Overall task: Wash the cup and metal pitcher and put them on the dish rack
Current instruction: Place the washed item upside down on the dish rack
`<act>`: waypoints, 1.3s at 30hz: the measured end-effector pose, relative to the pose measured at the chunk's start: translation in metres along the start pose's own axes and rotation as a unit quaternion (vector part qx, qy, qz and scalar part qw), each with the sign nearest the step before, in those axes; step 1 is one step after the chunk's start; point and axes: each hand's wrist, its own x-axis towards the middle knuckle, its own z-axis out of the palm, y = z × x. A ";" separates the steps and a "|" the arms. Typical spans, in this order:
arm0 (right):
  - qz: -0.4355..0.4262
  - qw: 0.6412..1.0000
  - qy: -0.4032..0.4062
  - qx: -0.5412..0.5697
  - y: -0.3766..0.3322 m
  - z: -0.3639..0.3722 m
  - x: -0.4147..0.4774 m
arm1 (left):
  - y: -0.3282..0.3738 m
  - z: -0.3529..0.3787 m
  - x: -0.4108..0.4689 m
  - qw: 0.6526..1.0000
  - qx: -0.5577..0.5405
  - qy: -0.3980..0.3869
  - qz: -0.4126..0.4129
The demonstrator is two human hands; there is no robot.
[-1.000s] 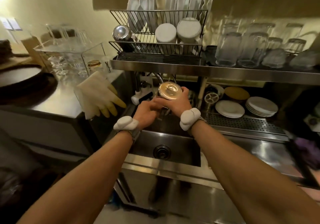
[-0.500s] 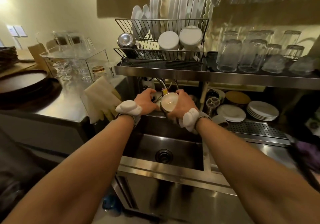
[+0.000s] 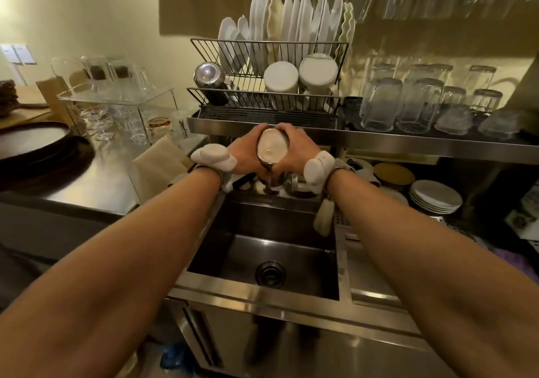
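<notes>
We see polished, gleaming metal on the pitcher point(image 3: 272, 151), brushed steel with soft glare on the sink point(image 3: 256, 290), thin metal wire in the dish rack point(image 3: 262, 53), glossy white plates point(image 3: 291, 21) and smooth clear glasses point(image 3: 382, 103).

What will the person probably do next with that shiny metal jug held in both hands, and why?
Probably lift the metal pitcher a little up and forward, toward the dish rack just above it. The left hand and right hand both grip it over the sink, level with the shelf edge. The rack's lower tier seems to have a gap beside the white cups.
</notes>
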 end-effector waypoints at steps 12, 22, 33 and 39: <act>-0.091 0.993 0.073 -0.010 -0.079 -0.050 0.039 | -0.006 -0.097 0.019 0.989 -0.013 0.137 0.054; -0.080 0.982 0.173 -0.005 -0.135 -0.062 0.127 | -0.031 -0.172 0.084 0.966 -0.083 0.221 0.108; 0.000 0.983 0.178 -0.034 -0.116 -0.046 0.174 | -0.065 -0.165 0.142 0.973 -0.092 0.143 0.159; 0.004 0.984 0.164 -0.063 -0.106 -0.044 0.178 | -0.066 -0.156 0.145 0.974 -0.084 0.126 0.167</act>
